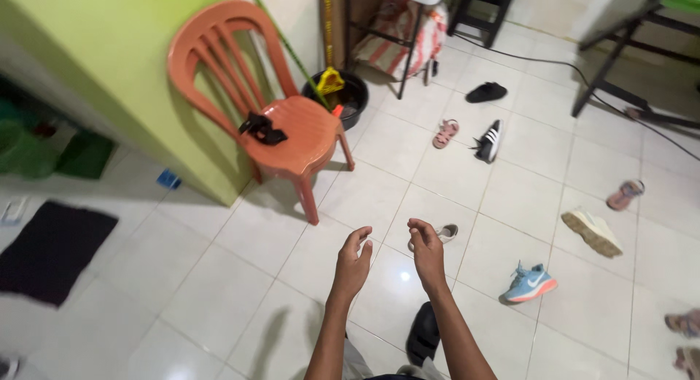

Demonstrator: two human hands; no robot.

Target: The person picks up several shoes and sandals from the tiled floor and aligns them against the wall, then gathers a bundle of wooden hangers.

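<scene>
My left hand and my right hand are raised side by side over the white tiled floor, fingers loosely curled and apart, holding nothing. Just past my right hand a small grey shoe lies on the tiles. A black shoe sits below my forearms near my feet. An orange plastic chair stands ahead to the left with a small black item on its seat.
Shoes lie scattered: a blue and orange sneaker, a beige shoe, a black and white shoe, a pink sandal, a black slipper. A black bucket stands behind the chair. A dark mat lies left.
</scene>
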